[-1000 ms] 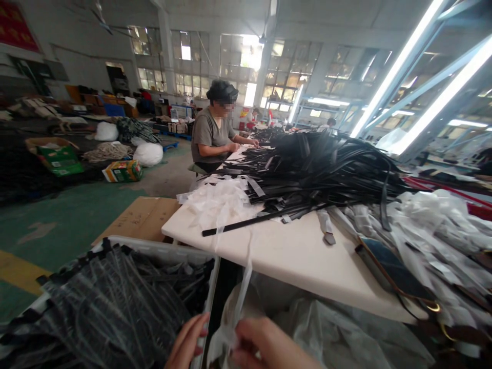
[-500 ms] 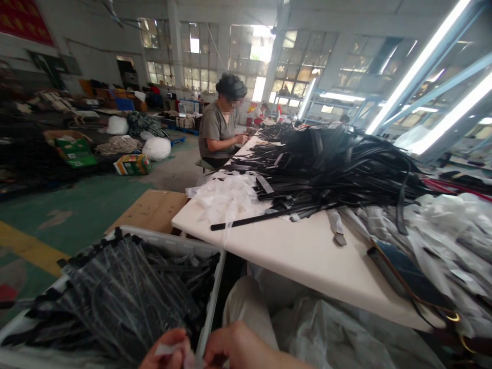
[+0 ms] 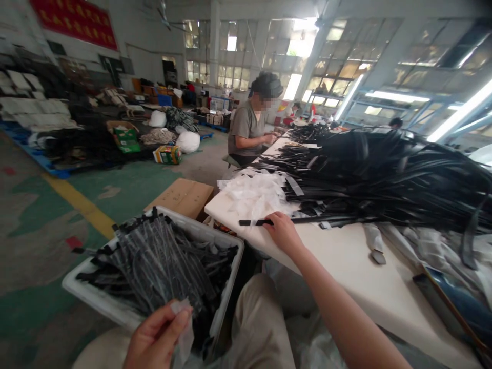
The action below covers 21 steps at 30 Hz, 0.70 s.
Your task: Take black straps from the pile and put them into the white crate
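My left hand is closed in a pinch on a small translucent white plastic sleeve, low in front of a white plastic crate. My right hand reaches over the pale table, its fingers closed on a black strap near the strap's left end. Just behind that hand lies a loose heap of white plastic sleeves. Plastic-wrapped black straps fill the crate, some sticking up over its rim.
A large pile of black straps covers the table's far side. A phone-like dark object lies at its right edge. Behind the crate stands a cardboard box. Another person sits farther along the table.
My right hand has left my left hand's side and moved up onto the table, to the black strap. My left hand still holds white plastic. The view has swung left.
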Available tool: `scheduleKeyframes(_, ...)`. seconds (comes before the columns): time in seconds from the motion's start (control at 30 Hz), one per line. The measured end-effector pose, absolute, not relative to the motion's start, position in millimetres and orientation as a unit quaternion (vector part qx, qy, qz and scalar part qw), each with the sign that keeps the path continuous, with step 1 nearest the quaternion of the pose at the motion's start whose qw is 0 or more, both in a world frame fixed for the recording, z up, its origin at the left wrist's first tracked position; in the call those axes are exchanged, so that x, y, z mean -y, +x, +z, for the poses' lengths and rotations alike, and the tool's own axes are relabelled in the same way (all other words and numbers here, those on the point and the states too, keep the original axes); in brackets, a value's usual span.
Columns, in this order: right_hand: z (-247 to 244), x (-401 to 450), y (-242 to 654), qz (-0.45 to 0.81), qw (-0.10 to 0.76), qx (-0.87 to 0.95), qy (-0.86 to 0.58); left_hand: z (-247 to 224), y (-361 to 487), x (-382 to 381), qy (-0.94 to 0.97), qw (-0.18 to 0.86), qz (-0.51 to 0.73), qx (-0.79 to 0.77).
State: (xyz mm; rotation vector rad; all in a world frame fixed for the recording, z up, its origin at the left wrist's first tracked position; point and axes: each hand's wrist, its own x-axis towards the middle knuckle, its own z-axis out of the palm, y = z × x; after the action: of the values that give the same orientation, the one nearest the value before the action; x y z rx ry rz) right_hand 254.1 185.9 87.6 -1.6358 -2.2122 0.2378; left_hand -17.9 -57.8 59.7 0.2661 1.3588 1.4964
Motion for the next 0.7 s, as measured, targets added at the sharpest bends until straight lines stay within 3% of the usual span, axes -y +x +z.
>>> scheduleKeyframes(0.37, 104.5, -119.5, 298.4, 0.111, 0.186, 0.873, -0.437, 61.4, -22.8, 65.0, 0.307, 0.432, 0.602, -0.597)
scheduleKeyframes(0.53, 136.1, -61.1, 267.8, 0.094, 0.224, 0.938, -0.248, 52.9, -28.6, 63.4, 0.450, 0.383, 0.535, -0.604)
scheduleKeyframes(0.7, 149.9, -43.9, 226.1, 0.056, 0.213, 0.956, -0.193, 50.5, -25.3, 62.3, 0.486, 0.377, 0.517, -0.596)
